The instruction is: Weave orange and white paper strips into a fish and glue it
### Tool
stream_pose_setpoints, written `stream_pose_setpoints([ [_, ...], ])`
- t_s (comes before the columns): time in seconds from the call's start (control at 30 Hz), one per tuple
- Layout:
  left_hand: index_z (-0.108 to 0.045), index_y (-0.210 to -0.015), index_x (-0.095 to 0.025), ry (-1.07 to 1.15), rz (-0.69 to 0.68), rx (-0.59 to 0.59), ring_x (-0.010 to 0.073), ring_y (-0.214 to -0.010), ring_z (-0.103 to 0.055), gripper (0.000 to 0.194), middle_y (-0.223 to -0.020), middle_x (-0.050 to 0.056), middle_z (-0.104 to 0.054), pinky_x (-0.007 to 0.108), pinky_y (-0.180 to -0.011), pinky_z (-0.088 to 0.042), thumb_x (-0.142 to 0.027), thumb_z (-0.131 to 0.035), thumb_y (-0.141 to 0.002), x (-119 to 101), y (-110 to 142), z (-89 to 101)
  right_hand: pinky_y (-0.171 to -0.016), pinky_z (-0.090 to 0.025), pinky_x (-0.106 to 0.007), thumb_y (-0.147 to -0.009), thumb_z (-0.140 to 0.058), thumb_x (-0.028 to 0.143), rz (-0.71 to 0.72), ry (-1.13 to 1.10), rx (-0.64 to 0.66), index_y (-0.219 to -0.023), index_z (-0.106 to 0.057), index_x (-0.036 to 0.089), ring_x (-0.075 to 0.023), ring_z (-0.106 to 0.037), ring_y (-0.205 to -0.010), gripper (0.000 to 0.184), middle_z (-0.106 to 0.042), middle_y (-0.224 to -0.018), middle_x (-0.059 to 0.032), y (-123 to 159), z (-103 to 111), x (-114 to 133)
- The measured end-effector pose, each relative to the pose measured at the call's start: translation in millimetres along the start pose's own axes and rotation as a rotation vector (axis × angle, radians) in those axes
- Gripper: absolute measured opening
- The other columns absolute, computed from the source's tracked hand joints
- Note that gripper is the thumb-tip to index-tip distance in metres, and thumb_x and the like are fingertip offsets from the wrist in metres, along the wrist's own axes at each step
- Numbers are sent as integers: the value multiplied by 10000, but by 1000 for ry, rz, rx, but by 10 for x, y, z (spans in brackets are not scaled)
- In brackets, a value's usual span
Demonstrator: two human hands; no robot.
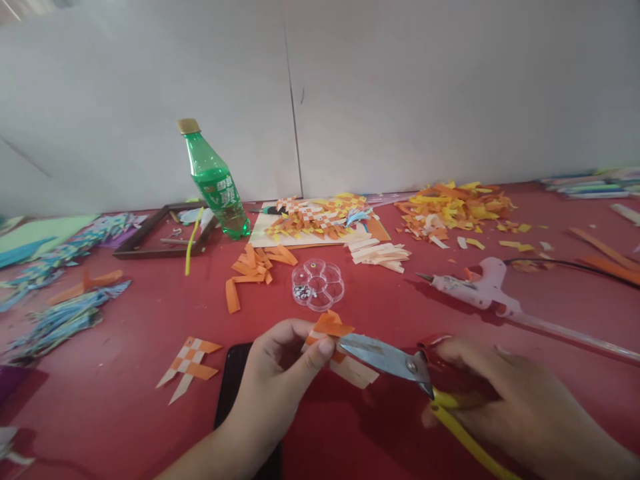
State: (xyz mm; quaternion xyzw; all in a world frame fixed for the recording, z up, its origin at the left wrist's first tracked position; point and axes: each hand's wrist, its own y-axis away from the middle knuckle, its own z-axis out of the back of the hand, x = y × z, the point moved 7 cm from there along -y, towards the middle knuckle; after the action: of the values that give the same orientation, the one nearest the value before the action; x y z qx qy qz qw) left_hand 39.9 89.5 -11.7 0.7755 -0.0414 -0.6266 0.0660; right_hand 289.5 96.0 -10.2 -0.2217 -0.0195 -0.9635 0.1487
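Observation:
My left hand (285,373) pinches a small woven fish of orange and cream paper strips (330,325) between thumb and fingers. My right hand (495,387) grips a pair of scissors (385,357) with one red and one yellow handle. The blades point left and their tips meet the woven paper beside my left thumb. Whether the blades are parted there is hard to make out. A cream strip end (355,371) hangs below the blades. Left of my left hand, a finished-looking woven paper fish (190,362) lies flat on the red table (150,307).
A phone (233,373) lies partly under my left wrist. Ahead are a flower-shaped clear tray (325,262), orange strips (250,267), cream strips (383,255), and a green bottle (217,183) near a dark frame (155,253). A pink glue gun (480,287) rests at right.

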Motion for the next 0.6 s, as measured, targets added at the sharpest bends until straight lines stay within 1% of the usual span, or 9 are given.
stream_pose_setpoints([
  [0.07, -706, -731, -172, 18, 0, 12, 123, -685, -641, 191, -725, 19, -727, 210, -682, -512, -339, -793, -764, -1, 6, -5, -489, -456, -241, -580, -801, 585, -12, -5, -23, -753, -666, 268, -182, -665, -562, 385, -729, -673, 38, 7, 21, -2],
  [0.17, -705, -730, -176, 61, -1, 41, 104, -686, -637, 171, -718, 4, -720, 186, -684, -503, -317, -795, -769, -3, 15, -20, -474, -443, -248, -529, -825, 580, -32, -18, -66, -730, -662, 275, -194, -665, -547, 400, -722, -642, 43, 4, 61, -8],
  [0.23, -703, -728, -178, 85, 4, 54, 92, -671, -632, 167, -707, -5, -715, 169, -666, -495, -309, -799, -767, -4, 23, -27, -454, -423, -245, -506, -835, 575, -38, -28, -65, -707, -649, 275, -192, -655, -522, 406, -710, -607, 54, -3, 72, -3],
  [0.37, -690, -726, -176, 102, 10, 72, 89, -664, -637, 161, -711, -4, -719, 169, -663, -497, -284, -801, -768, -15, 46, -44, -484, -420, -247, -536, -821, 580, -52, -38, -32, -708, -633, 268, -185, -646, -535, 403, -707, -618, 62, 8, 66, 17],
  [0.53, -676, -704, -165, 90, 1, 60, 105, -646, -631, 206, -685, 8, -710, 188, -637, -503, -308, -820, -740, -52, 56, -44, -511, -399, -253, -570, -811, 446, -87, -67, -86, -714, -616, 264, -185, -644, -547, 303, -707, -617, 54, 34, 86, 10],
  [0.6, -674, -704, -167, 103, -2, 73, 108, -645, -639, 203, -682, 7, -713, 192, -640, -509, -304, -819, -740, -61, 50, -56, -496, -392, -251, -568, -796, 440, -75, -58, -79, -704, -616, 269, -180, -634, -525, 283, -693, -598, 59, 28, 71, 5],
])
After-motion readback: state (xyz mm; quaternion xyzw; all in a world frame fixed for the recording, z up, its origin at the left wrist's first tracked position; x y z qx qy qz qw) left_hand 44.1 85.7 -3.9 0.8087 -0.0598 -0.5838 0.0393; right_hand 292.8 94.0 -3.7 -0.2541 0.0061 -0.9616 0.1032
